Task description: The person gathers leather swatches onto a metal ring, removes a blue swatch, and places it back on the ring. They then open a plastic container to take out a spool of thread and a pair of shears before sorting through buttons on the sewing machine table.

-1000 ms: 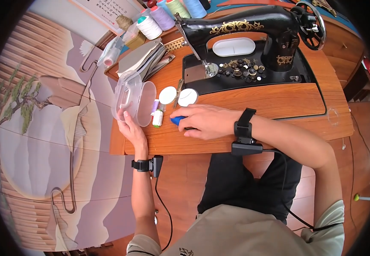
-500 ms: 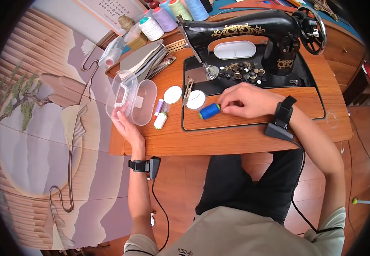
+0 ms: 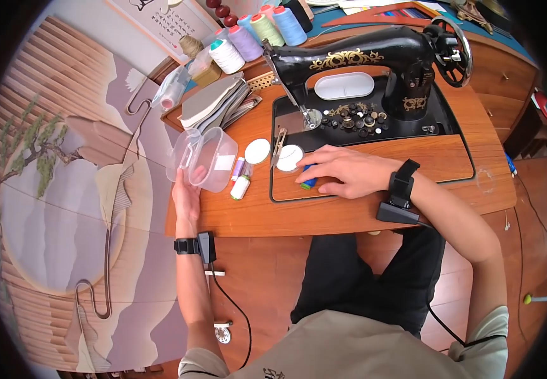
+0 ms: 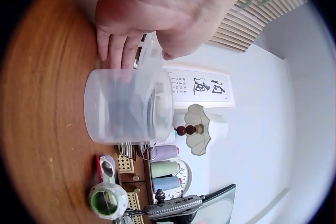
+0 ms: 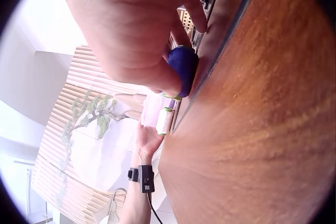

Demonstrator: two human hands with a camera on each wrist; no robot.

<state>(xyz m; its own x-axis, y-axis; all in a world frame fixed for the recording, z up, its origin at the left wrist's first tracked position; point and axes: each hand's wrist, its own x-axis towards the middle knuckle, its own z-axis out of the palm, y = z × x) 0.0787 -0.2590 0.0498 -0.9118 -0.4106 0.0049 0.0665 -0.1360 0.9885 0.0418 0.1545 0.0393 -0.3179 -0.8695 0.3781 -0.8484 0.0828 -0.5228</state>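
Note:
My left hand (image 3: 187, 197) holds a clear plastic box (image 3: 215, 170) at its left side, fingers along the wall and thumb by the raised lid (image 4: 152, 58). The box stands on the table. My right hand (image 3: 356, 172) grips a blue thread spool (image 5: 182, 69) low over the wood, its thumb and fingers curled around it; the hand hides most of it in the head view. Between the hands lie a white thread spool (image 3: 240, 187), a purple spool (image 3: 238, 168), two round white pieces, one (image 3: 257, 151) left of the other (image 3: 289, 158), and thread snips (image 3: 278, 146).
A black sewing machine (image 3: 362, 58) stands behind the right hand, with a pile of buttons (image 3: 355, 119) and a white oval dish (image 3: 344, 86) on its bed. Papers (image 3: 213, 104) and large thread cones (image 3: 245, 43) are at the back left. The table's front edge runs below both hands.
The right hand first moved right, leaving the blue spool uncovered on its side, then came back left over it. The left hand has brought the box more upright, slightly nearer the spools.

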